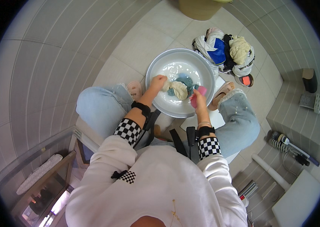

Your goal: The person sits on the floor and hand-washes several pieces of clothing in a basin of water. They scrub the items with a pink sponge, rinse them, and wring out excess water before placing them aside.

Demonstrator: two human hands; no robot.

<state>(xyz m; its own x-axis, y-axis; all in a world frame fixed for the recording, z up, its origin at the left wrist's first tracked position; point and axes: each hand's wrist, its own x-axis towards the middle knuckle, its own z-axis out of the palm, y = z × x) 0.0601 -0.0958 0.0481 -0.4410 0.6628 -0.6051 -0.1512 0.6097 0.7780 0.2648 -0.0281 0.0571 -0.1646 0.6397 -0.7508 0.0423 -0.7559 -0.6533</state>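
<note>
A large round metal basin [171,109] with water in it stands on the tiled floor before me. My left hand [159,82], over the basin's left side, is closed on one end of a cream cloth [179,90]. The rest of that cloth lies bunched in the middle of the basin. Teal cloth [184,80] lies wet behind and beside it. My right hand [199,98] grips a pink object [201,91] above the basin's right side; it may be a bar of soap or a brush, and I cannot tell which.
Beyond the basin at the right lies a heap of clothes [215,52], with an open shoe or small dish holding an orange piece [246,81] beside it. A tan bucket [201,10] stands at the far end. Tiled walls close in both sides; a long-handled brush [299,146] is at the right.
</note>
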